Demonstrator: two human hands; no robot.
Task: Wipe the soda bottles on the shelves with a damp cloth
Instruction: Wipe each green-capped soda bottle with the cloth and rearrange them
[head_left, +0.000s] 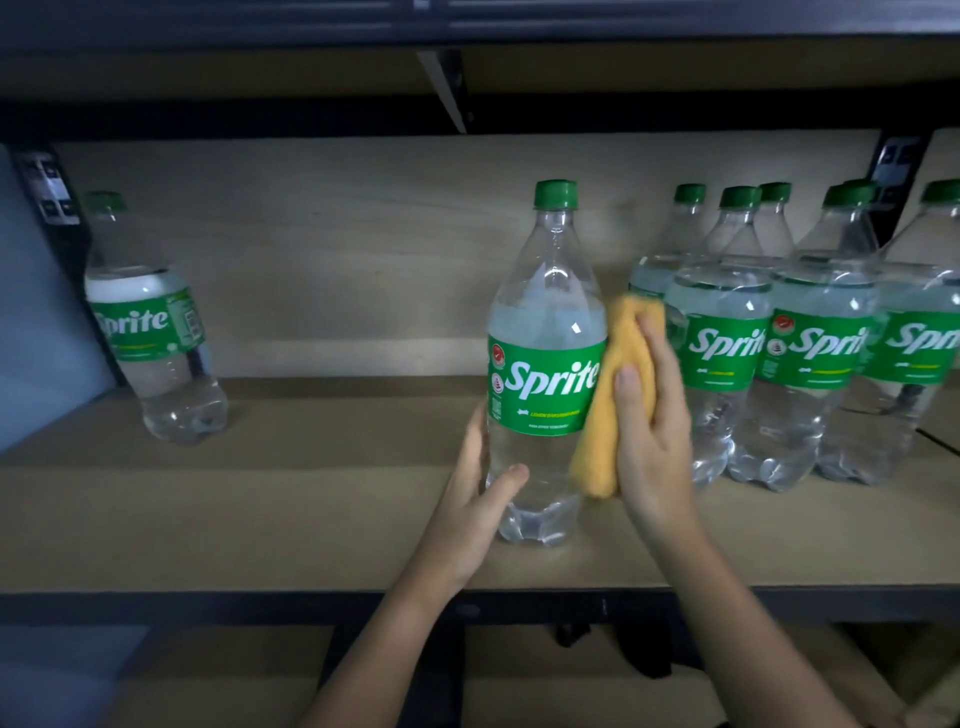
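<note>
Two bare arms reach up from the bottom edge to a light wooden shelf board with a dark metal front rail (260, 545). On the left, the left hand (470, 499) wraps round the lower part of a clear plastic Sprite bottle with a green cap and a green label (545, 364). Its thumb lies across the front of the bottle below the label, and its fingers go behind the bottle, where they cannot be seen. This bottle stands upright near the front of the shelf, a little right of the middle. On the right, the right hand (652, 421) holds a folded orange-yellow cloth (613, 400). Its thumb presses on the front of the cloth and its fingers curl over the cloth's top and back. That hand pushes the cloth flat against the right side of the bottle, so the cloth sits between the palm and the bottle and covers the right edge of the green label. Just behind the right hand stands a tight group of the same clear green-capped bottles (810, 338), close together on the right part of the shelf. One more clear green-capped bottle (150, 322) stands far off at the left end of the shelf, near a dark metal post (52, 192).
</note>
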